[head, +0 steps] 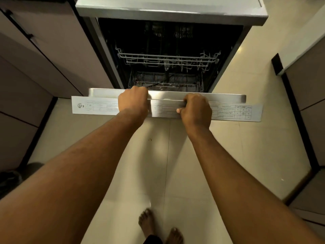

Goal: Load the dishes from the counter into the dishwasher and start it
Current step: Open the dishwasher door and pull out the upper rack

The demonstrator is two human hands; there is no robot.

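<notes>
Head view: left hand (133,101), right hand (196,110) curl over dishwasher door (226,99).

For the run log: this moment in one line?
dishwasher door partly open; left hand grips it; right hand grips it; upper rack empty

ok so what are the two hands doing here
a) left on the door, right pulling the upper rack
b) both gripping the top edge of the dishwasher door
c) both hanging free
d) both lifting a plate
b: the left hand and the right hand both curl over the top edge of the opened dishwasher door, set apart from each other, and neither touches the upper rack.
</notes>
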